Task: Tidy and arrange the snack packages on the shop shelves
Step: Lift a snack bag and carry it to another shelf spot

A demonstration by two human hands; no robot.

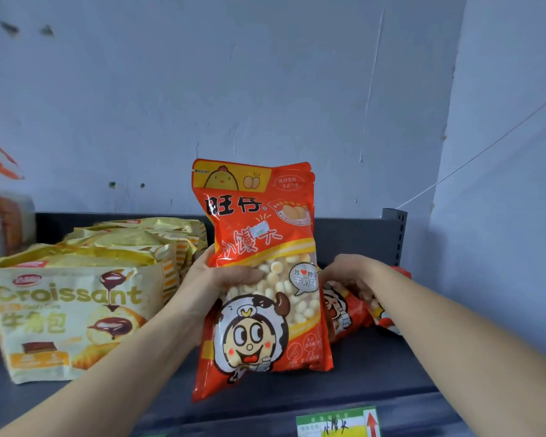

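Note:
A tall orange-red snack bag [259,234] with a cartoon face and a clear window of small white puffs stands upright on the dark shelf [385,367]. My left hand [215,285] grips its left edge, thumb across the front. At least one more bag of the same kind stands right behind it. My right hand [350,275] reaches behind the upright bags and rests with curled fingers on other orange bags [347,307] that lie tipped over at the right. Whether it grips them is hidden.
A row of yellow croissant bags [67,313] stands at the left, front to back. A clear bread bag [4,212] sits at the far left. The shelf's metal upright [399,228] and the wall close the right side. A green price tag [338,424] hangs on the front edge.

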